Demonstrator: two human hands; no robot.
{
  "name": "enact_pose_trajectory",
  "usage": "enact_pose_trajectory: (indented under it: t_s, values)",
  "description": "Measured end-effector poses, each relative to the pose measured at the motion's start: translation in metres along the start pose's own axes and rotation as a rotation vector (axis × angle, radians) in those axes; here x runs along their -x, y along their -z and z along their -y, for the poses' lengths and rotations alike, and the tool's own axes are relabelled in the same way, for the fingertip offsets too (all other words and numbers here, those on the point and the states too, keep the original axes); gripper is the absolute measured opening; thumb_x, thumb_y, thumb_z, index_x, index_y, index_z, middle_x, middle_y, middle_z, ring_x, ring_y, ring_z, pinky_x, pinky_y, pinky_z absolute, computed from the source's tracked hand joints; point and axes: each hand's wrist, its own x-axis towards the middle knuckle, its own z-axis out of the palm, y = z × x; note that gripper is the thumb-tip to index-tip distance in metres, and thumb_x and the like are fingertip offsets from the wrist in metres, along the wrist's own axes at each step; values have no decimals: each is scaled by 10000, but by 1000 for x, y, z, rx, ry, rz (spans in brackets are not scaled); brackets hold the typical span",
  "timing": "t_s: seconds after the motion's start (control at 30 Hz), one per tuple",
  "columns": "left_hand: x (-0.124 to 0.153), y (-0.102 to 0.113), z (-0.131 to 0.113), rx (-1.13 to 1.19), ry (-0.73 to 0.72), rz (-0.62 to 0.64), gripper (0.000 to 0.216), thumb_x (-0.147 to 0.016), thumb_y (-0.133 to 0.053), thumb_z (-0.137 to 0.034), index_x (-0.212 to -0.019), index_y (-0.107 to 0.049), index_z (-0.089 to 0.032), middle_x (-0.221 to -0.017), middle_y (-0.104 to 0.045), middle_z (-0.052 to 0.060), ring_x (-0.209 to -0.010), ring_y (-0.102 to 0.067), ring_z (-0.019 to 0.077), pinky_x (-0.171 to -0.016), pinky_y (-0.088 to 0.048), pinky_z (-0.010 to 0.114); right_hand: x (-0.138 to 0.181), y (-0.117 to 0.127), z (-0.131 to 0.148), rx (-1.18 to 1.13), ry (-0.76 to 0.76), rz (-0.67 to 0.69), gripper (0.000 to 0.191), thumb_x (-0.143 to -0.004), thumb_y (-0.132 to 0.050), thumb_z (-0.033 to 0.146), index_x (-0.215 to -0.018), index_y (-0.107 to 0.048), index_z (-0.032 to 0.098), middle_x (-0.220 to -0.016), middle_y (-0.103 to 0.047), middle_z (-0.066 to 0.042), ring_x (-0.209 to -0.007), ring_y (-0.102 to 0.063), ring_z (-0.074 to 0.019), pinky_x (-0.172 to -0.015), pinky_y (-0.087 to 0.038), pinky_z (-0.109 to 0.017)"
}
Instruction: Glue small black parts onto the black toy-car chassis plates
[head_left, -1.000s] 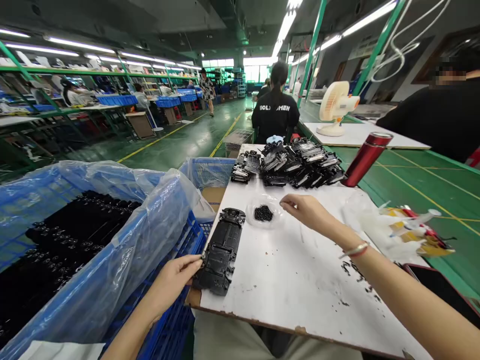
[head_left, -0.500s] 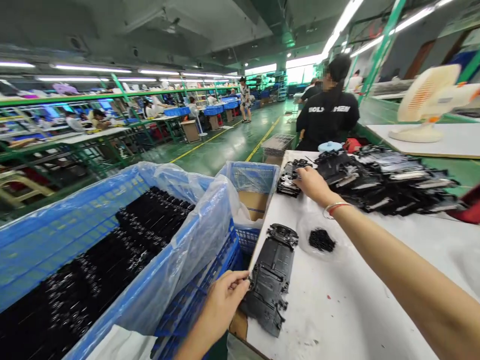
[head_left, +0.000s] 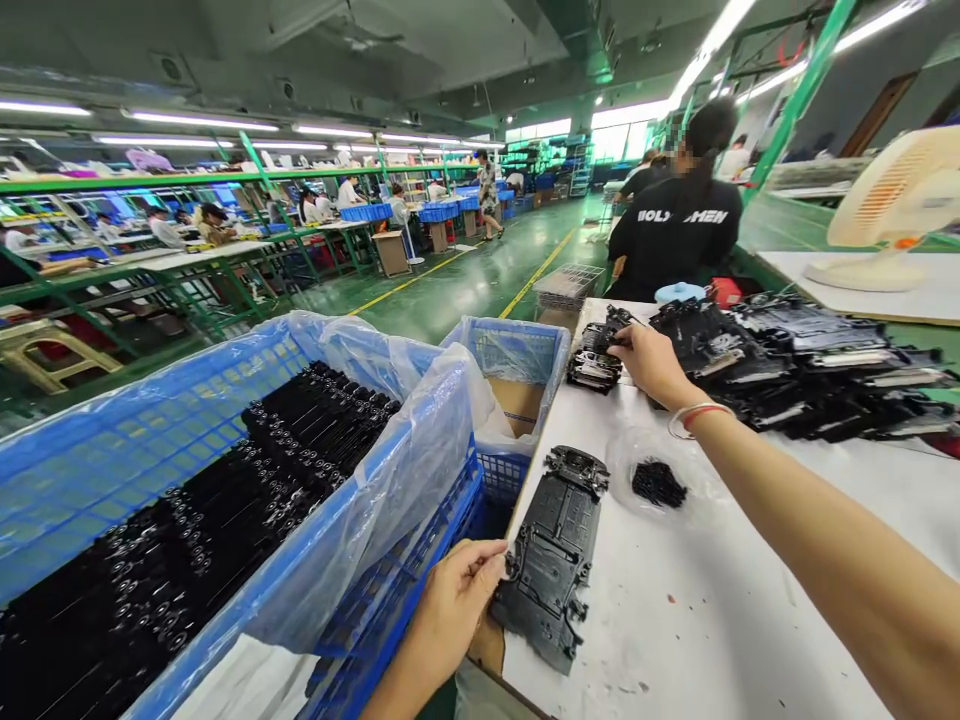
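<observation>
A flat black plastic chassis part (head_left: 556, 553) lies near the left edge of the white table (head_left: 697, 620). My left hand (head_left: 459, 598) pinches its near left edge, fingers closed on it. My right hand (head_left: 651, 360) is stretched far forward, its fingers closed on a black part in the small stack (head_left: 594, 358) at the table's far left. A little heap of tiny black pieces (head_left: 658, 483) sits on clear plastic between the two hands.
A big blue crate (head_left: 247, 520) lined with plastic holds rows of black parts at my left. A smaller blue crate (head_left: 514, 370) stands beyond it. A large pile of black parts (head_left: 810, 365) covers the far table. A person in black (head_left: 679, 235) sits ahead; a fan (head_left: 892, 205) stands at right.
My right hand has left the heap of tiny pieces and reached forward to the stack of black parts. The view has swung left. My left hand stays on the chassis part.
</observation>
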Motion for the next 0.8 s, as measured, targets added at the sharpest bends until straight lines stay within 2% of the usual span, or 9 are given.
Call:
enact_pose_trajectory:
  t_s: [0.1,0.27,0.47,0.6,0.7,0.73,0.8]
  values:
    - [-2,0,1,63,34,-18,553,-811,-529,-601,-1069,-703,-143,-998,-695,114,-923,-624,237,-829,-467,332,-3,12,-6,-120,-73,-110,211,-748,-619,246,-926,-661,140,-870,-700,-88,-839,-635,-243,-843,-497,-393]
    - [-4,-2,7,140,96,-45,623,-759,-566,-653,-1079,-694,-133,-871,-690,82,-759,-594,194,-715,-472,315,-1,34,-12,-336,-158,-262,249,-723,-603,294,-908,-656,137,-829,-686,-65,-783,-630,-209,-798,-517,-382]
    - [0,-4,3,170,99,-97,607,-730,-605,-650,-1053,-703,-147,-857,-667,63,-751,-587,179,-695,-473,298,18,68,-2,-516,-166,-327,247,-713,-591,295,-912,-623,153,-793,-646,-37,-734,-612,-174,-728,-531,-350]
    - [3,-4,-4,145,84,-129,582,-736,-608,-620,-1058,-702,-145,-863,-672,69,-749,-594,183,-696,-475,304,51,104,20,-539,-141,-306,252,-688,-622,326,-892,-631,178,-769,-634,-29,-709,-589,-159,-744,-513,-336]
    - [7,-2,-17,125,38,-184,548,-733,-622,-587,-1034,-708,-138,-838,-679,72,-743,-591,185,-706,-474,309,91,139,33,-521,-122,-268,297,-643,-660,392,-872,-654,204,-722,-636,-28,-667,-582,-168,-706,-507,-340]
    - [10,-3,-25,122,10,-205,527,-738,-625,-573,-1023,-709,-138,-840,-680,74,-745,-590,183,-713,-473,307,107,150,34,-494,-121,-253,317,-625,-671,423,-865,-664,216,-706,-643,-31,-648,-586,-178,-675,-505,-346]
    - [19,-9,-42,131,-47,-210,486,-761,-622,-545,-1018,-708,-141,-856,-682,76,-748,-587,173,-718,-472,297,145,168,30,-283,-91,-230,364,-645,-638,546,-883,-677,272,-728,-675,-33,-614,-600,-196,-606,-493,-356]
